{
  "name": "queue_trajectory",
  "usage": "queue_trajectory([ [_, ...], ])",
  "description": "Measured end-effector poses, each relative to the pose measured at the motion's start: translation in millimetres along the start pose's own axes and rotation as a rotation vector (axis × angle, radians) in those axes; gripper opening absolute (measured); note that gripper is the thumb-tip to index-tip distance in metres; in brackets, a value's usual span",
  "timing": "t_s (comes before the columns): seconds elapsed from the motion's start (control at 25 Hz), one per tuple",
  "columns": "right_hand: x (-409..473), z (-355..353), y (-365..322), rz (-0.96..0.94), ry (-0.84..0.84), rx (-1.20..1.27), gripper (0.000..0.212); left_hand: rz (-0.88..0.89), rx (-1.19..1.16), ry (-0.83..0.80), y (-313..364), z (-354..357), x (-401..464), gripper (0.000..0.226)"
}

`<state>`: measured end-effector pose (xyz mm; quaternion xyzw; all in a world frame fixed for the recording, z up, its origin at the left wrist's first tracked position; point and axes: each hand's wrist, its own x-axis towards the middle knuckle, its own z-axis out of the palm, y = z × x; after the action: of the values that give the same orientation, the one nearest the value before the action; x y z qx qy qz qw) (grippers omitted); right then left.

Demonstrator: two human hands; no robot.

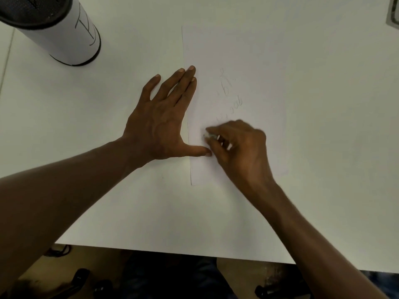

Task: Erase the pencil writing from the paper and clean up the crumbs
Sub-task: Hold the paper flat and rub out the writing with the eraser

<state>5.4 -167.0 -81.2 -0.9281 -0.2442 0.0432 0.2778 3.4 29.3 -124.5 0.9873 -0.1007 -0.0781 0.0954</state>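
A white sheet of paper (248, 61) lies on the white table, its left edge running down the middle of the view. Faint pencil writing (231, 93) shows on it, partly smudged near the bottom. My left hand (164, 119) lies flat with fingers spread, pressing on the paper's left edge, thumb on the sheet. My right hand (239, 147) is closed on a small white eraser (209, 135), whose tip touches the paper just below the writing. The hand is slightly blurred. I cannot make out any crumbs.
A white cylindrical container with a dark mesh top (54, 26) stands at the far left of the table (86, 126). A dark-edged object (394, 14) shows at the far right corner. The table's near edge runs below my forearms, with floor and dark items beneath.
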Motion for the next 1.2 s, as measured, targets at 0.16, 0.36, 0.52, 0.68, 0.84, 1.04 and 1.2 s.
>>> queue_trajectory([
  [0.16, 33.2, -2.8, 14.2, -0.033, 0.102, 0.023, 0.012, -0.002, -0.002, 0.005, 0.7, -0.5, 1.4, 0.142],
  [0.36, 0.4, 2.8, -5.4, -0.030, -0.047, 0.020, 0.013, -0.003, -0.006, 0.012, 0.7, -1.3, -0.8, 0.138],
  [0.52, 33.3, -5.6, 16.5, 0.045, 0.113, 0.040, 0.015, -0.005, -0.007, 0.006, 0.8, -0.9, 0.3, 0.142],
  [0.68, -5.0, -3.1, -0.9, 0.025, -0.002, 0.022, 0.012, -0.006, -0.017, 0.013, 1.0, -1.0, -0.2, 0.139],
  [0.84, 24.9, -14.6, 25.9, 0.087, 0.144, 0.029, 0.014, -0.001, -0.012, 0.017, 1.1, 0.0, 0.8, 0.141],
  [1.04, -3.8, -10.4, 5.4, 0.027, 0.005, 0.025, 0.012, -0.003, -0.010, 0.026, 0.9, 0.4, -1.4, 0.139],
  [1.2, 38.7, -18.1, 33.9, 0.132, 0.178, 0.051, 0.012, -0.005, -0.015, 0.021, 1.3, -0.4, 1.3, 0.140],
])
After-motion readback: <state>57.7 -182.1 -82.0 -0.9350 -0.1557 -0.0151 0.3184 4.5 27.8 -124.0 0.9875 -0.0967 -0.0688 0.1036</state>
